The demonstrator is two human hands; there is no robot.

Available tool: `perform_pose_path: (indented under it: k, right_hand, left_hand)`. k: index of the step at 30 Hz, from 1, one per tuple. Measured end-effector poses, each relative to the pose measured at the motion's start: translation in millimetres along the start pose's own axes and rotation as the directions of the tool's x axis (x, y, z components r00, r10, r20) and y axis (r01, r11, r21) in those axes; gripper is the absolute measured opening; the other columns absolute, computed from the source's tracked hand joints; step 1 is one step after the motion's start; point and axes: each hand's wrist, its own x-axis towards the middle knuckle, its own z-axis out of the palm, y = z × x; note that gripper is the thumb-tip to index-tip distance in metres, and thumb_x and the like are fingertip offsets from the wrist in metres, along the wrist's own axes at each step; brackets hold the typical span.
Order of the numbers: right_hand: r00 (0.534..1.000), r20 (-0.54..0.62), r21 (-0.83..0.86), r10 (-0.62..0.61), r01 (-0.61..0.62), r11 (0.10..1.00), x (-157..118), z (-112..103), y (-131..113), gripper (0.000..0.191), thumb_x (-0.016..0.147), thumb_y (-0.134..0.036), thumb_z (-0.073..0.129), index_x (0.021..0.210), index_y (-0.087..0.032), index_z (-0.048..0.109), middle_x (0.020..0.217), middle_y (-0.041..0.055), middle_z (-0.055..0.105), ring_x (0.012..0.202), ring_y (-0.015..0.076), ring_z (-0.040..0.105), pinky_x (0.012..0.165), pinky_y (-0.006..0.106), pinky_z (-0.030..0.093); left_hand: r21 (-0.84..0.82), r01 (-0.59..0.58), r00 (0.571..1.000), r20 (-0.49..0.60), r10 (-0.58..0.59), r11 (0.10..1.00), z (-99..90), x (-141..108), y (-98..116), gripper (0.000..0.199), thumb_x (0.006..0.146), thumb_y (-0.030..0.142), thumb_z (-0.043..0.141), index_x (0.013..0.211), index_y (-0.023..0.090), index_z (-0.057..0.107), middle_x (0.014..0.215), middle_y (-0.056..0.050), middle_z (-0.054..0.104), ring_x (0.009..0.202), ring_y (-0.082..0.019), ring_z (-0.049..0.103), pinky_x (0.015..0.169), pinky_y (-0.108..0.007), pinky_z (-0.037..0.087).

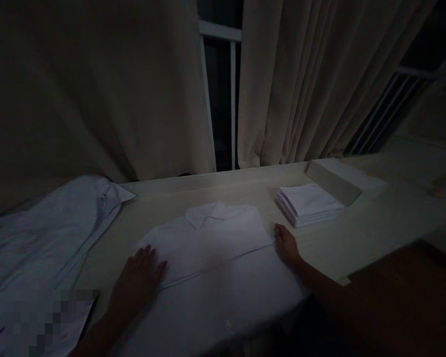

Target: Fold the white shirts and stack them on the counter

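Note:
A white collared shirt (215, 277) lies spread across the table in front of me, its collar toward the window and its lower part reaching the near edge. A crease runs across it below the collar. My left hand (137, 275) rests flat on the shirt's left side, fingers stretched and thumb apart. At the right edge of the shirt, my right hand (286, 243) has its fingers curled on the cloth. Just beyond that hand sits a neat stack of folded white cloth (310, 203). The room is dim, so fine detail is lost.
More white garments (48, 233) are heaped on the left of the long pale table (371, 223). A white box-like piece (334, 181) stands behind the folded stack. Beige curtains (297, 74) hang along the far side, with a barred window (223, 99) between them.

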Motion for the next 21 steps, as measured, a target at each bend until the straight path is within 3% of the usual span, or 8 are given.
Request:
perform_pose_path:
  k: [2, 5, 9, 11, 13, 15, 18, 21]
  right_hand:
    - [1.000, -0.008, 0.016, -0.009, 0.009, 1.000, 0, -1, 5, 0.045, 0.092, -0.037, 0.033, 0.122, -0.015, 0.058, 0.120, 0.0147, 0.062, 0.110, 0.0259, 0.058, 0.097, 0.045, 0.045]
    - [0.999, -0.002, -0.003, -0.054, 0.054, 0.999, 0, -1, 11, 0.041, 0.085, -0.035, 0.042, 0.114, -0.015, 0.061, 0.114, 0.0143, 0.063, 0.105, 0.0262, 0.058, 0.095, 0.044, 0.046]
    - [0.987, 0.050, -0.086, -0.152, 0.156, 0.984, -2, 2, 13, 0.035, 0.083, -0.036, 0.046, 0.107, -0.017, 0.063, 0.106, 0.0139, 0.064, 0.101, 0.0278, 0.057, 0.093, 0.045, 0.046]
    - [0.972, 0.092, -0.106, -0.214, 0.223, 0.969, -3, 2, 10, 0.034, 0.082, -0.036, 0.048, 0.108, -0.018, 0.063, 0.106, 0.0136, 0.063, 0.102, 0.0285, 0.055, 0.093, 0.045, 0.045]
    - [0.950, 0.134, -0.110, -0.282, 0.297, 0.948, -4, 1, 7, 0.036, 0.080, -0.034, 0.050, 0.110, -0.018, 0.062, 0.109, 0.0135, 0.062, 0.105, 0.0291, 0.054, 0.095, 0.045, 0.044]
    - [0.927, 0.166, -0.117, -0.336, 0.356, 0.927, -5, 0, 4, 0.040, 0.076, -0.033, 0.052, 0.112, -0.018, 0.061, 0.111, 0.0136, 0.061, 0.108, 0.0300, 0.052, 0.096, 0.046, 0.043]
    - [0.911, 0.197, -0.139, -0.362, 0.391, 0.910, -6, -2, -2, 0.038, 0.076, -0.035, 0.055, 0.110, -0.020, 0.062, 0.109, 0.0133, 0.061, 0.108, 0.0311, 0.052, 0.094, 0.047, 0.044]
    - [0.918, 0.190, -0.171, -0.349, 0.381, 0.909, -7, -4, -11, 0.026, 0.084, -0.037, 0.052, 0.101, -0.021, 0.064, 0.103, 0.0121, 0.061, 0.104, 0.0286, 0.052, 0.091, 0.043, 0.044]
  left_hand:
    - [0.060, -0.022, 1.000, -0.005, 0.022, 0.998, 2.4, -35, 7, 0.064, 0.081, 0.056, 0.042, 0.126, 0.012, 0.054, 0.144, -0.017, 0.045, 0.139, -0.033, 0.030, 0.114, -0.050, 0.023]
    - [0.068, 0.067, 0.991, -0.118, -0.059, 0.995, -3.6, -75, 27, 0.061, 0.085, 0.051, 0.040, 0.130, 0.011, 0.048, 0.145, -0.019, 0.041, 0.140, -0.033, 0.028, 0.113, -0.050, 0.023]
    - [-0.032, 0.271, 0.945, -0.181, -0.272, 0.962, -18.7, -95, 42, 0.039, 0.084, 0.047, 0.046, 0.106, 0.015, 0.057, 0.108, -0.016, 0.060, 0.110, -0.030, 0.053, 0.100, -0.044, 0.038]
    - [-0.151, 0.423, 0.870, -0.206, -0.447, 0.893, -21.5, -97, 36, 0.031, 0.083, 0.041, 0.048, 0.101, 0.017, 0.054, 0.099, -0.012, 0.059, 0.097, -0.027, 0.055, 0.092, -0.042, 0.044]
    - [-0.281, 0.552, 0.757, -0.226, -0.613, 0.785, -20.5, -97, 24, 0.030, 0.081, 0.034, 0.046, 0.105, 0.016, 0.050, 0.098, -0.011, 0.057, 0.092, -0.025, 0.056, 0.085, -0.041, 0.047]
    - [-0.352, 0.595, 0.702, -0.211, -0.681, 0.722, -17.7, -97, 15, 0.030, 0.079, 0.028, 0.045, 0.107, 0.017, 0.048, 0.097, -0.009, 0.057, 0.088, -0.023, 0.058, 0.080, -0.038, 0.048]
    - [-0.364, 0.551, 0.756, -0.163, -0.634, 0.751, -14.8, -95, 11, 0.029, 0.078, 0.025, 0.045, 0.106, 0.019, 0.049, 0.097, -0.007, 0.059, 0.088, -0.022, 0.059, 0.080, -0.036, 0.048]
    - [-0.356, 0.534, 0.785, -0.128, -0.607, 0.766, -15.4, -93, 14, 0.031, 0.079, 0.026, 0.045, 0.109, 0.020, 0.051, 0.098, -0.008, 0.060, 0.090, -0.024, 0.059, 0.081, -0.038, 0.047]
